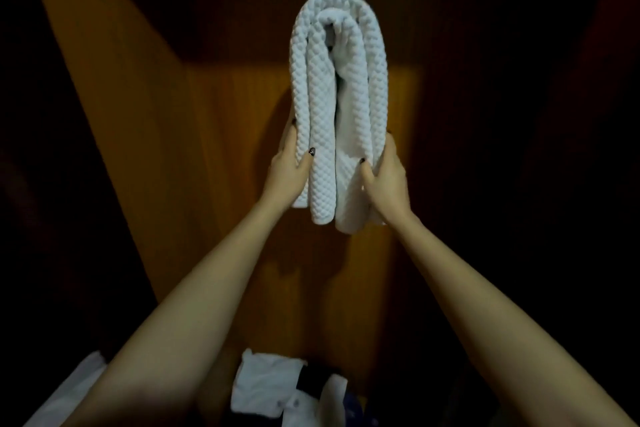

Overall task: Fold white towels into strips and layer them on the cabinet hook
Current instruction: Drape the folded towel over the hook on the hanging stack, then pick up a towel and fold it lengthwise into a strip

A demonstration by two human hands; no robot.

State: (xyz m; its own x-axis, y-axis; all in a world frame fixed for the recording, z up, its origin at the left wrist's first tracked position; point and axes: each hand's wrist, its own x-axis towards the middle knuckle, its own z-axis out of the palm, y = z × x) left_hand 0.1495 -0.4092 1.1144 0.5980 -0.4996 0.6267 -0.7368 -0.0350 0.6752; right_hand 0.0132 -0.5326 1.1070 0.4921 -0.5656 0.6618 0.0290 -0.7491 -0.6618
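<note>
White waffle-textured towels [322, 87], folded into long strips, hang layered one over another against the wooden cabinet panel [214, 135]. The hook itself is hidden under the folds at the top. My left hand [289, 168] grips the left hanging edge near its lower end, thumb on the front. My right hand [384, 177] grips the right hanging edge at about the same height, thumb pressed into the inner smoother towel [349, 135].
The cabinet's dark interior surrounds the lit wood panel on both sides. Below, near my arms, lie white and dark folded fabrics [277, 388] and a white surface [79, 381] at the bottom left.
</note>
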